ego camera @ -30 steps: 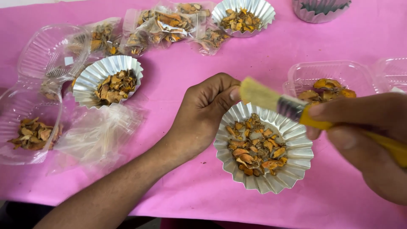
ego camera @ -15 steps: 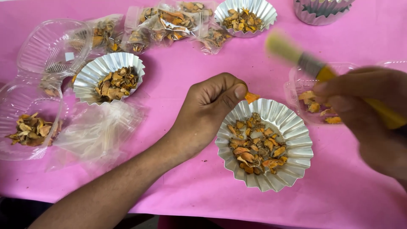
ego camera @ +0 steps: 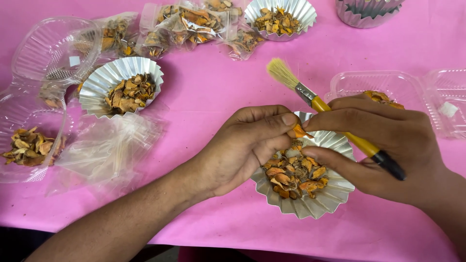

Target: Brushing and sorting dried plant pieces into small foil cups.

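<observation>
A fluted foil cup (ego camera: 320, 201) full of dried orange-brown pieces (ego camera: 293, 174) sits on the pink cloth (ego camera: 218, 87) in front of me. My left hand (ego camera: 245, 145) rests on the cup's left rim and pinches a small orange piece (ego camera: 299, 131) between thumb and forefinger. My right hand (ego camera: 383, 150) holds a yellow-handled brush (ego camera: 315, 103) across its fingers, pale bristles pointing up and left. Its forefinger tip also touches the orange piece, above the cup.
A second foil cup (ego camera: 104, 82) of dried pieces lies at left, a third (ego camera: 301, 9) at the top. Clear plastic clamshell boxes (ego camera: 48, 48) stand at left and another (ego camera: 427, 92) at right. Small bags of pieces (ego camera: 184, 22) and an empty plastic bag (ego camera: 107, 145) lie around.
My right hand swung the brush from over the cup off to the right, then came back. Both hands now meet above the cup, pinching a small orange piece.
</observation>
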